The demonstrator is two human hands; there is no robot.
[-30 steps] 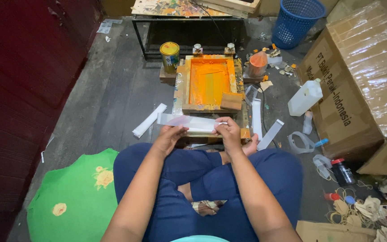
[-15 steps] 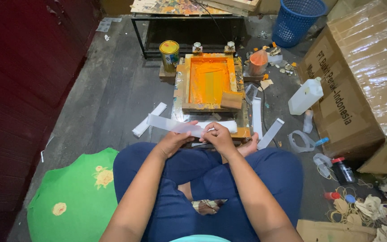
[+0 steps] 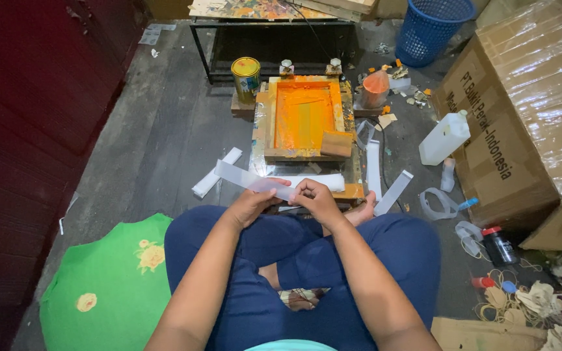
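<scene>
Pinching one end of a long translucent strip [image 3: 250,181] at frame centre, the left hand [image 3: 253,203] and right hand [image 3: 315,198] sit close together while its free end slants up-left. Unsupported, that end could sag onto the wet orange printing screen [image 3: 304,117] just above and smear. A second ago the strip lay level between the hands.

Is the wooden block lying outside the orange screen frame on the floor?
No, the wooden block rests on the lower right corner of the orange screen frame.
</scene>
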